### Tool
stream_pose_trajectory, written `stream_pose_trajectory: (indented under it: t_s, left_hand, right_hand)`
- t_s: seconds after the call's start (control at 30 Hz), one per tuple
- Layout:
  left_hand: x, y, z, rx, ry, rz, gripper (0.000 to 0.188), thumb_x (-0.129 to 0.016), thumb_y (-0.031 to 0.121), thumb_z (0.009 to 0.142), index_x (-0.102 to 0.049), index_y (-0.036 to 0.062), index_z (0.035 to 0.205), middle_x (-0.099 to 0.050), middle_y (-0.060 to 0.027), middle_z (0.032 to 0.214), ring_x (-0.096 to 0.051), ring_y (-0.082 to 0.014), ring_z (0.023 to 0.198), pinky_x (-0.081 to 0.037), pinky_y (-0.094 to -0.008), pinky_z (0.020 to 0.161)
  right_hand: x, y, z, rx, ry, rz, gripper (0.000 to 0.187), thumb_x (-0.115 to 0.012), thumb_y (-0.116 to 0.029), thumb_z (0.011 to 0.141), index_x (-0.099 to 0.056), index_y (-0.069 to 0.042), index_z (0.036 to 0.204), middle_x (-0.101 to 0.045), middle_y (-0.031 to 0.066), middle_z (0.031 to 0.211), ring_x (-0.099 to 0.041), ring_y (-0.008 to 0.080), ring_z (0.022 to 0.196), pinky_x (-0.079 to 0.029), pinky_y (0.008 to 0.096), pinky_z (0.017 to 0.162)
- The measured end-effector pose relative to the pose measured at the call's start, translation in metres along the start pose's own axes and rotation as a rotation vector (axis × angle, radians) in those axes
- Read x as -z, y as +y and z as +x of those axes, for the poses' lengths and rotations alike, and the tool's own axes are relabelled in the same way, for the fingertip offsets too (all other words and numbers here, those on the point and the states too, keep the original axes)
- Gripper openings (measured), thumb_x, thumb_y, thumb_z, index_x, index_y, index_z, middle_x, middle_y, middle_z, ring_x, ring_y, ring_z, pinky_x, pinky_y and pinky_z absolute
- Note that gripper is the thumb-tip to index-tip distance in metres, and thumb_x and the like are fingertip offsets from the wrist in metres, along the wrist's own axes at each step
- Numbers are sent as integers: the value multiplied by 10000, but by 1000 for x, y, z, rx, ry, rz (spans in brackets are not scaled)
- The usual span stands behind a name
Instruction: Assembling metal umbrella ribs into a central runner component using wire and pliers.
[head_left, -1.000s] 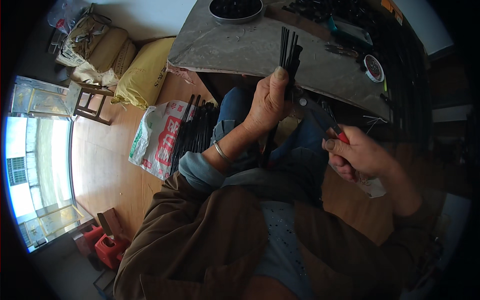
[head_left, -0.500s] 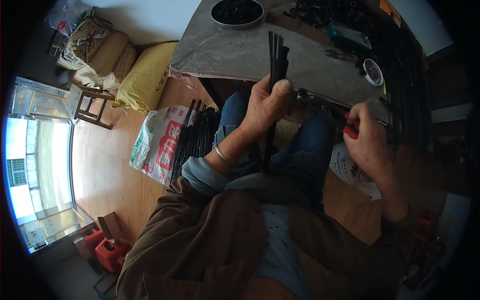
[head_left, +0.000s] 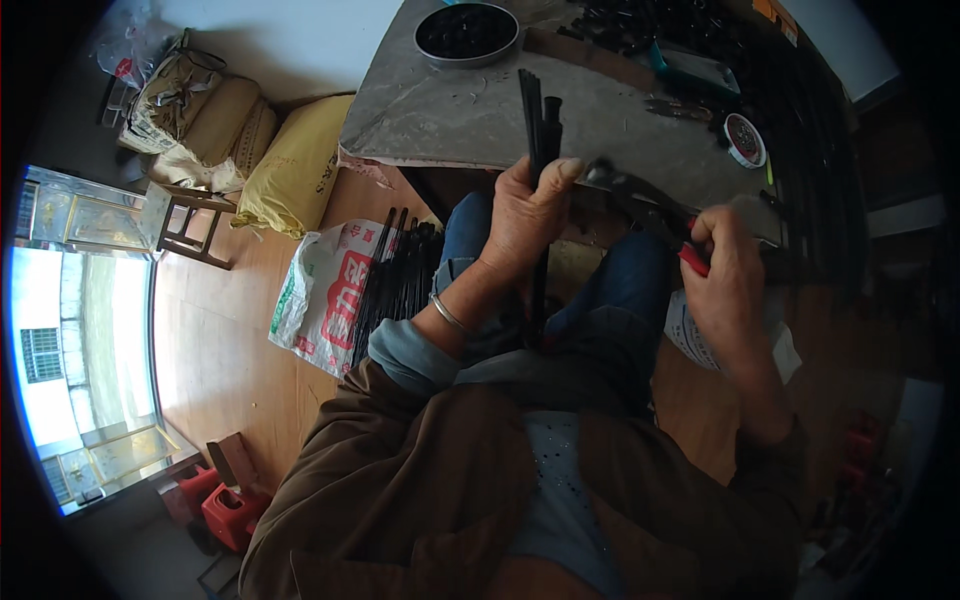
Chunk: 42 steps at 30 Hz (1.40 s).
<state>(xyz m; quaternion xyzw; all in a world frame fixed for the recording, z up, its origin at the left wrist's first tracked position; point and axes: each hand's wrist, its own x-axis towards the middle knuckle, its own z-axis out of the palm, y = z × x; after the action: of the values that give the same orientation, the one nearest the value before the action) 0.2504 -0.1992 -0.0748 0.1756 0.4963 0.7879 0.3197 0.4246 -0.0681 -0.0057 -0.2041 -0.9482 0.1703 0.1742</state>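
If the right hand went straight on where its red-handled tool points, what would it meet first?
The left hand, probably at its thumb, just ahead of the tool; depth is unclear.

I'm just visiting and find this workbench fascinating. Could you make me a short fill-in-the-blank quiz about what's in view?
1. The bundled rods held in the left hand are ____ in colour.
2. The plier-like tool in the right hand has handles coloured ____.
3. The plump sack beside the wooden stool is ____.
4. The round dish of small pieces stands on a grey-topped ____.

Missing words: black; red; yellow; table.
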Motion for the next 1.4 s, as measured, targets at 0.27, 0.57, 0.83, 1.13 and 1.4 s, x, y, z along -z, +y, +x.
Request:
stream_pose_trajectory:
  t_s: [0.27, 0.57, 0.83, 1.13, 1.4]
  left_hand:
    - [9, -9, 3, -29, -122, -25, 520, -505, 592, 901, -499, 76, 833, -416, 30, 573, -378, -58, 447, -294, -208, 409]
    - [-2, -6, -3, -29, -68, -24, 381, -601, 459, 908, -543, 84, 875, -448, 28, 580, -392, -64, 435, -296, -215, 394]
    - [-9, -4, 0, -19, -7, -43, 317, -672, 375, 881, -507, 120, 792, -428, 41, 529, -391, -67, 417, -291, -224, 376]
    - [-1, -1, -4, 41, -47, -80, 238, -699, 276, 877, -577, 82, 816, -481, 67, 586, -405, -24, 463, -300, -195, 415]
    - [-8, 7, -7, 38, -230, -30, 338, -584, 387, 937, -572, 55, 874, -514, 1, 589, -484, -88, 452, -366, -219, 426]
  right_hand:
    - [-1, 0, 4, 184, 130, -42, 462, -698, 103, 611, -481, -92, 970, -524, 68, 986, -548, 260, 965, -390, 415, 874]
    - [-4, -8, 4, 189, 137, -118, 486, -704, 91, 607, -490, -92, 1003, -512, 76, 1055, -511, 276, 1035, -347, 436, 935]
    - [-21, -10, -16, 110, 139, 24, 422, -695, 114, 613, -482, -70, 927, -521, 89, 909, -576, 293, 861, -447, 405, 727]
    - [-31, 7, -21, 7, -140, 600, 270, -690, -32, 814, -505, -15, 1010, -596, 110, 774, -651, 211, 687, -535, 330, 595]
    - [-33, 34, -30, -430, -1083, 1743, 313, -639, -157, 847, -470, -8, 1063, -558, 57, 646, -537, 146, 421, -457, 259, 395]
